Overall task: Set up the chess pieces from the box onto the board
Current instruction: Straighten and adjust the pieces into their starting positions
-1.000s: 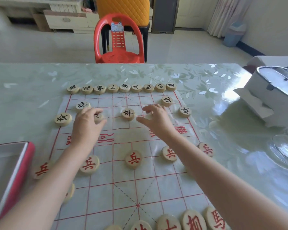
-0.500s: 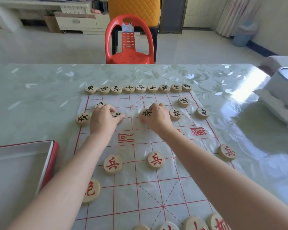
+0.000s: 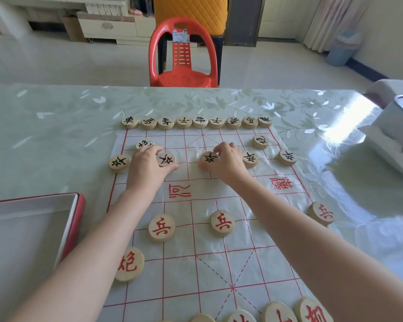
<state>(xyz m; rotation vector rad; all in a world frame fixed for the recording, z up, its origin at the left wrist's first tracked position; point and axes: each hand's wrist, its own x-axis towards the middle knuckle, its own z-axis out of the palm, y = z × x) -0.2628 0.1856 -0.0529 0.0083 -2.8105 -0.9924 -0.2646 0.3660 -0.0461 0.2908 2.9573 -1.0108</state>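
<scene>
Table (image 3: 56, 135): glossy green leaf-print cover, cut off on three sides. Board (image 3: 219, 263): thin crinkly plastic sheet with a red grid, flat mid-table, near edge out of frame, forearms cover strips of it. Box (image 3: 72, 228) left of the board: red rim, white inside, mostly cut off. White container (image 3: 400, 135) right of the board, cropped and hard to make out.

Left hand (image 3: 147, 168) is on the board's far-left part, fingers and thumb curled round a round wooden black soldier disc (image 3: 166, 159); it half hides a black cannon disc (image 3: 143, 144). Right hand (image 3: 228, 163) is at the board's centre file, fingertips and thumb pinching a second black soldier disc (image 3: 209, 158).

Black back row (image 3: 200, 122) lines the board's far edge, discs close-packed. Two red soldier discs (image 3: 161, 227) lie on the near half, bare grid around them. Red cannon disc (image 3: 128, 263) sits at the board's left edge, partly under the forearm. Red back-row discs (image 3: 279, 313) are cut off at the bottom.
</scene>
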